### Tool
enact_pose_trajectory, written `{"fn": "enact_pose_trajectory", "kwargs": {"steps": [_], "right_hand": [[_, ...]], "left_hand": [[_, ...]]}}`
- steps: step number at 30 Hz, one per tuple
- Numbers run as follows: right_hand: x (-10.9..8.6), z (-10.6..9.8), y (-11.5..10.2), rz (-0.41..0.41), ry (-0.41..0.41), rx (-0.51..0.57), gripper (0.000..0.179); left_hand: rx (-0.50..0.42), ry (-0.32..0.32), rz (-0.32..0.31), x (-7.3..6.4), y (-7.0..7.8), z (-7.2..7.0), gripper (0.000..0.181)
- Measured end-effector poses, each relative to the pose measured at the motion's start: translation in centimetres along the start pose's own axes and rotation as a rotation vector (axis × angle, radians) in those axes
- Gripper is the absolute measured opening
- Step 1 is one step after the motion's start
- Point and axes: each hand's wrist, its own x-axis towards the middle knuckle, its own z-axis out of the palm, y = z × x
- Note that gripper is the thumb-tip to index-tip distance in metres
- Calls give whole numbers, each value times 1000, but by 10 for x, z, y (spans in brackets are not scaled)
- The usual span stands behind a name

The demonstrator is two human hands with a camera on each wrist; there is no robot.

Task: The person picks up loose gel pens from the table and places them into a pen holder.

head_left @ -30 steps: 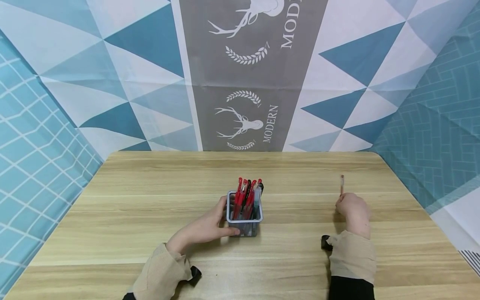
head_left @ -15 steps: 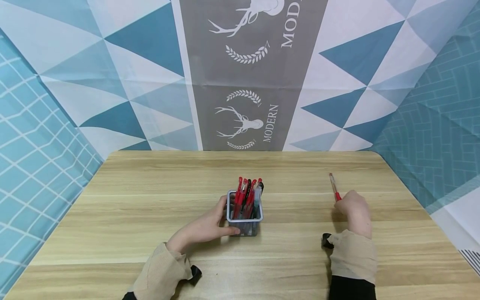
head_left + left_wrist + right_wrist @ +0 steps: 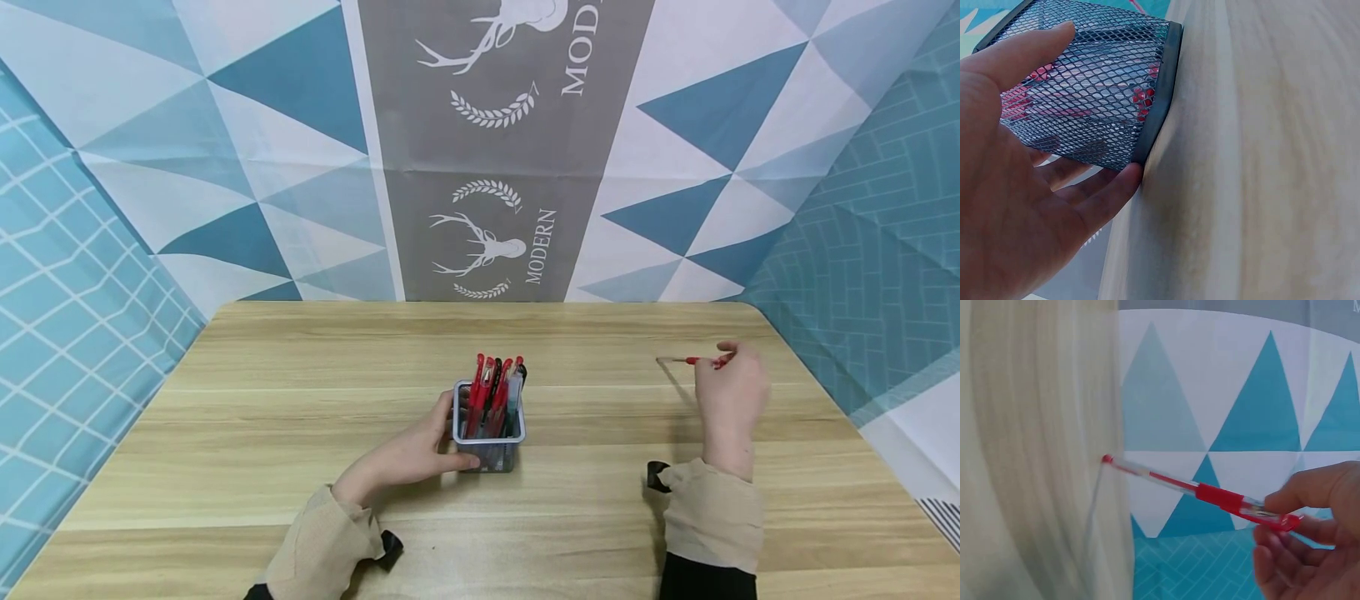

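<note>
A square mesh pen holder stands upright near the middle of the table, with several red and black pens leaning in it. My left hand grips it from the left, thumb across the near side and the other fingers round the far side, low by the base. Off to the right, my right hand pinches a red gel pen by its capped end. The pen points left and slightly down, its far red end close over the tabletop, where its thin shadow falls.
The light wooden table ends at a back edge in front of a patterned cloth wall. More blue cloth hangs at the left and right sides. A black wrist strap piece sticks out beside the left sleeve.
My right hand has moved up and a little right, turning the pen from pointing away to pointing left, with more of it showing. My left hand and the pen holder stay put.
</note>
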Motion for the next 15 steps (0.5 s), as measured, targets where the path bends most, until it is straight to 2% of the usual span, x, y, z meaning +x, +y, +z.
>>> {"fn": "enact_pose_trajectory", "kwargs": {"steps": [6, 9, 12, 15], "right_hand": [[-3, -4, -11, -68, 188, 107, 32], [-5, -7, -17, -113, 255, 163, 30], [-8, -13, -26, -175, 289, 195, 29], [-15, -20, -37, -225, 286, 253, 30]], "left_hand": [[-1, 1, 3, 0, -1, 0, 91], [-8, -2, 7, 0, -1, 0, 90], [-13, -4, 9, 0, -1, 0, 90], [-18, -5, 9, 0, -1, -1, 90]]}}
